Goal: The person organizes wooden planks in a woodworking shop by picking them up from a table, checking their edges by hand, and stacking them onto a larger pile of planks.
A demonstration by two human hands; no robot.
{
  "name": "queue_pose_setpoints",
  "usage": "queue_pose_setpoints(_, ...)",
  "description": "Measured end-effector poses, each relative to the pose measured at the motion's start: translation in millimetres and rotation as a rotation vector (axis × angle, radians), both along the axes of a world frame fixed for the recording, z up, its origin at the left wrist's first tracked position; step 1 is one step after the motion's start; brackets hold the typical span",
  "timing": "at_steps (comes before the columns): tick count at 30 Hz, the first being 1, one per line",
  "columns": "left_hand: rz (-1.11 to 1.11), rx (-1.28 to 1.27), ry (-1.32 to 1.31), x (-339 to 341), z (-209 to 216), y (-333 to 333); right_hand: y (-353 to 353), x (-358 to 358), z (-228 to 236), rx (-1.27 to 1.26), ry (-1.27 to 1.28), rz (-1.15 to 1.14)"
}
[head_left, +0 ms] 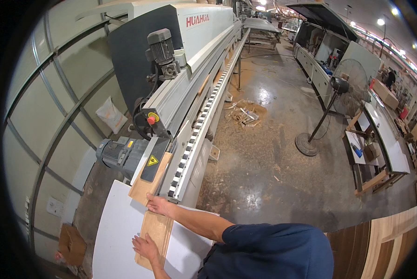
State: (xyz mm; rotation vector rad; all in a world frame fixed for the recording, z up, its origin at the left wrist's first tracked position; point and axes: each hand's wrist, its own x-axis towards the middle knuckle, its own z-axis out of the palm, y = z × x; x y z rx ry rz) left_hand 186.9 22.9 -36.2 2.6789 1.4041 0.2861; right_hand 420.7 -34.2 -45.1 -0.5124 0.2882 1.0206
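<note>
Two hands, apart: right hand (158,205) at front board (143,189) by the machine (183,100), grip unclear; left hand (146,248) spread open over rear board (159,227), on the table (113,228). Crooked pushing could skew either board; a closing gap could pinch fingers.

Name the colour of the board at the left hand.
The board is light brown, clearest in the head view.

The boards (162,228) look smooth wood, the concrete floor (264,176) glossy, the shirt (273,251) matt cloth.
</note>
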Motion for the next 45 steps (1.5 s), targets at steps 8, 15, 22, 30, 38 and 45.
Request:
queue_pose_setpoints(8,-0.052,-0.046,-0.131,-1.4,9.6,-3.8,23.1,-24.3,3.2,-0.309,-0.206,0.057)
queue_pose_setpoints(15,-0.033,-1.058,-0.976,44.0,18.0,-13.2,-24.2,-61.6,-0.2,-0.352,-0.467,0.244)
queue_pose_setpoints(22,0.156,-1.385,-1.251,19.7,-5.5,-17.9,-76.9,-108.3,27.9,-0.262,-0.526,0.431)
queue_pose_setpoints(30,0.251,-1.383,-1.086,-82.5,-7.2,11.3,-78.8,-33.4,12.0,-0.451,-0.578,0.045)
queue_pose_setpoints(38,0.221,-0.941,-0.693,-129.1,33.6,-11.3,-89.3,-38.1,-11.1,-0.669,-0.929,0.192)
queue_pose_setpoints(45,-0.069,-0.083,-0.304,-137.1,4.2,7.1,-91.8,-58.4,25.1,-0.876,-1.746,0.183)
